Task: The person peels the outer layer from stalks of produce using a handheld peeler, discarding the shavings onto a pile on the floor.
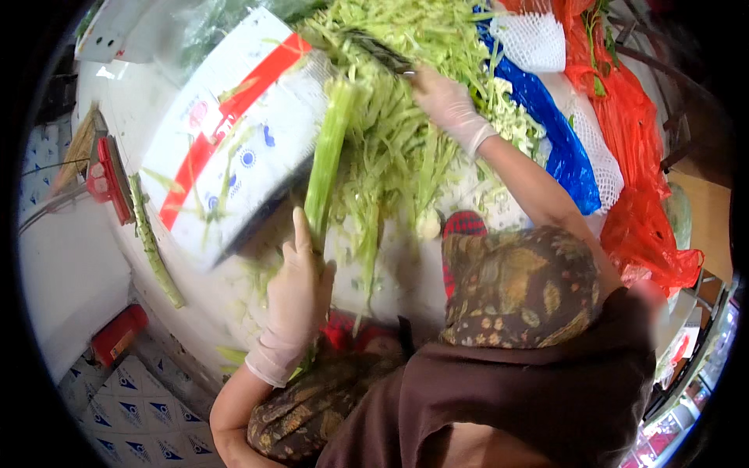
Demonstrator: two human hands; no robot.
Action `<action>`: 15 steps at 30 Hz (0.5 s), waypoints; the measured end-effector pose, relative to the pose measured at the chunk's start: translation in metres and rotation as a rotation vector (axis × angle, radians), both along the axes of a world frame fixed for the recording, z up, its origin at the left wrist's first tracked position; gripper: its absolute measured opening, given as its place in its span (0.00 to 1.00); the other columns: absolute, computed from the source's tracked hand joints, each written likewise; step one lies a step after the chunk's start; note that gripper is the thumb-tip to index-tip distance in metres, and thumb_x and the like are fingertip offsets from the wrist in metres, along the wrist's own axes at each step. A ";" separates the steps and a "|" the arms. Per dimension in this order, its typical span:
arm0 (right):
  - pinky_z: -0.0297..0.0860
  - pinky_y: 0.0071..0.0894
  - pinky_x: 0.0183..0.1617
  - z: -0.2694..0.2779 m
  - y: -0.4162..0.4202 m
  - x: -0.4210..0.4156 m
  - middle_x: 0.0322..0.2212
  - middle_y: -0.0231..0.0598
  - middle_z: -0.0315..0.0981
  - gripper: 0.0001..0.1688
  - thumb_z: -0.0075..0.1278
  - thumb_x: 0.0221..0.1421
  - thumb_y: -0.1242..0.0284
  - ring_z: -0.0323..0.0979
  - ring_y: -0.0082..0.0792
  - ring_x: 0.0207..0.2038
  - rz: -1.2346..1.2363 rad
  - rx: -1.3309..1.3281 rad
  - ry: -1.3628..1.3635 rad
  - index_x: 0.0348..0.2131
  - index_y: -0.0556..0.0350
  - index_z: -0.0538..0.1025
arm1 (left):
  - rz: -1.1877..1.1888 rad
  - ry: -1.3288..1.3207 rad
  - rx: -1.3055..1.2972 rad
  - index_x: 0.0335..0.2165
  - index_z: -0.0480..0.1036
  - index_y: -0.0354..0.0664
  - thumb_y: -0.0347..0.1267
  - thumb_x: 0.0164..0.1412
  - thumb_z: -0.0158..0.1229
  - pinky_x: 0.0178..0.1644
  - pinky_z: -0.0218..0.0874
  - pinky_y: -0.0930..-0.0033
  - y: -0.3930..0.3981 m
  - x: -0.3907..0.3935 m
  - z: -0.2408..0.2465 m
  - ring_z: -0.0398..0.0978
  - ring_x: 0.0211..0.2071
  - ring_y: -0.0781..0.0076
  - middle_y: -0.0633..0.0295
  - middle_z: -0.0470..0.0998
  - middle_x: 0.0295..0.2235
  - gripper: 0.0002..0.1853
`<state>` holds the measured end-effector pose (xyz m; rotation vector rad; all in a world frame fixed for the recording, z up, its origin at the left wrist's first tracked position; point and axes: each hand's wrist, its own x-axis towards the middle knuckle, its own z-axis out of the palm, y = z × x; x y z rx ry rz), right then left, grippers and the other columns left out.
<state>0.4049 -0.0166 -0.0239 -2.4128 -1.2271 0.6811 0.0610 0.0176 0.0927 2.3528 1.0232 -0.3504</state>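
My left hand [299, 281], in a thin pale glove, grips the lower end of a long green stalk [329, 158], perhaps celtuce, that points away from me. Gloved too, my right hand [442, 99] is closed round the handle of a dark-bladed knife or peeler [380, 51], blurred, lying over the peelings beyond the stalk's upper end. A large heap of pale green peelings [404, 140] spreads beneath both. Left of the stalk stands a white foam box [234, 134] with red tape and a few shreds on top.
A long thin stalk [153, 251] lies on the floor at the left, beside a red-headed squeegee or broom [108, 178]. Blue plastic [562, 152], white foam netting [529, 41] and red plastic bags [632, 134] lie at the right. Cauliflower-like scraps [515, 117] lie by my right forearm.
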 end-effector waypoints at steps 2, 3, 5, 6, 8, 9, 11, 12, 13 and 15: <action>0.72 0.38 0.33 -0.024 -0.016 0.032 0.27 0.45 0.74 0.16 0.48 0.57 0.64 0.75 0.43 0.30 -0.081 0.174 -0.141 0.37 0.58 0.65 | -0.026 0.019 0.060 0.67 0.34 0.44 0.25 0.53 0.61 0.29 0.66 0.55 0.003 0.001 0.001 0.73 0.30 0.49 0.47 0.67 0.37 0.53; 0.72 0.39 0.33 -0.022 -0.009 0.025 0.28 0.45 0.74 0.16 0.47 0.58 0.65 0.75 0.43 0.30 -0.009 0.184 -0.140 0.37 0.59 0.65 | -0.028 0.044 0.076 0.67 0.34 0.44 0.25 0.53 0.60 0.29 0.66 0.55 0.001 0.000 -0.001 0.73 0.29 0.49 0.47 0.67 0.37 0.53; 0.72 0.41 0.34 0.000 -0.004 -0.020 0.30 0.46 0.75 0.16 0.46 0.58 0.65 0.76 0.43 0.30 0.124 0.165 -0.115 0.37 0.60 0.65 | -0.074 0.064 0.135 0.67 0.33 0.40 0.24 0.53 0.58 0.27 0.65 0.54 -0.001 0.003 -0.006 0.72 0.28 0.48 0.46 0.66 0.36 0.52; 0.72 0.43 0.36 0.020 0.001 -0.033 0.33 0.47 0.75 0.15 0.45 0.58 0.66 0.76 0.44 0.32 0.273 0.105 -0.179 0.38 0.61 0.65 | -0.098 0.109 0.160 0.67 0.33 0.38 0.25 0.54 0.58 0.27 0.66 0.55 -0.001 0.005 -0.003 0.72 0.28 0.49 0.46 0.66 0.35 0.51; 0.72 0.42 0.35 -0.017 -0.001 -0.017 0.31 0.47 0.75 0.15 0.44 0.58 0.67 0.76 0.43 0.30 0.168 0.137 -0.213 0.39 0.59 0.65 | -0.150 0.198 0.213 0.66 0.34 0.36 0.28 0.55 0.57 0.26 0.66 0.58 -0.005 0.010 0.001 0.73 0.27 0.52 0.47 0.66 0.35 0.50; 0.72 0.41 0.34 -0.028 -0.002 -0.005 0.30 0.47 0.75 0.14 0.44 0.59 0.67 0.76 0.42 0.30 0.114 0.153 -0.232 0.40 0.59 0.65 | -0.178 0.240 0.240 0.66 0.34 0.35 0.29 0.56 0.57 0.25 0.66 0.60 -0.006 0.012 0.004 0.73 0.27 0.54 0.48 0.66 0.34 0.49; 0.71 0.36 0.29 -0.026 -0.013 0.031 0.25 0.41 0.75 0.12 0.44 0.59 0.66 0.76 0.34 0.27 -0.016 0.041 -0.169 0.40 0.52 0.66 | -0.203 0.288 0.327 0.66 0.35 0.34 0.30 0.57 0.56 0.24 0.66 0.62 -0.004 0.012 0.004 0.73 0.26 0.57 0.49 0.66 0.34 0.48; 0.71 0.36 0.28 -0.017 -0.010 0.017 0.25 0.41 0.75 0.11 0.44 0.59 0.66 0.75 0.34 0.26 -0.031 0.050 -0.154 0.39 0.52 0.66 | -0.216 0.322 0.371 0.66 0.36 0.34 0.31 0.57 0.56 0.23 0.66 0.63 -0.004 0.006 0.001 0.73 0.25 0.59 0.50 0.66 0.34 0.48; 0.71 0.35 0.26 -0.002 -0.008 0.001 0.26 0.41 0.75 0.11 0.45 0.58 0.67 0.74 0.35 0.25 -0.040 0.047 -0.146 0.38 0.53 0.66 | -0.226 0.347 0.403 0.66 0.36 0.34 0.31 0.57 0.56 0.23 0.66 0.64 -0.007 0.003 -0.005 0.73 0.25 0.60 0.51 0.66 0.33 0.47; 0.70 0.33 0.24 0.008 0.004 -0.029 0.27 0.41 0.74 0.11 0.46 0.58 0.68 0.73 0.34 0.23 0.164 0.178 -0.152 0.38 0.54 0.65 | -0.308 0.371 0.595 0.66 0.39 0.34 0.31 0.58 0.55 0.20 0.64 0.69 -0.006 0.010 -0.006 0.72 0.24 0.68 0.58 0.66 0.30 0.46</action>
